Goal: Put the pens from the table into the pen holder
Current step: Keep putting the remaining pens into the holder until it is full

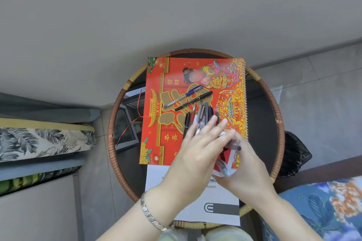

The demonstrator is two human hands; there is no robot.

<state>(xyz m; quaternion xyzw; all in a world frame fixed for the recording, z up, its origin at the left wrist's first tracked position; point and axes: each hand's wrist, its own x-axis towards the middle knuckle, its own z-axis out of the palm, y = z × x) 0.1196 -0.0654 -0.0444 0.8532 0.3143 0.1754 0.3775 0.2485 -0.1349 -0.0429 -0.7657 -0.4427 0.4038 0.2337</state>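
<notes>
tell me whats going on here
A person is gathering pens on a round table. The left hand reaches over a bunch of pens lying on a red calendar. The right hand holds a holder with a pen in it. A blue pen and a black pen lie apart.

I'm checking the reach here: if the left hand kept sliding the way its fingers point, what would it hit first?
Probably the cluster of pens lying on the red calendar. The left hand points up and right, its fingertips already over the pens' near ends; whether they touch is unclear from this angle.
</notes>
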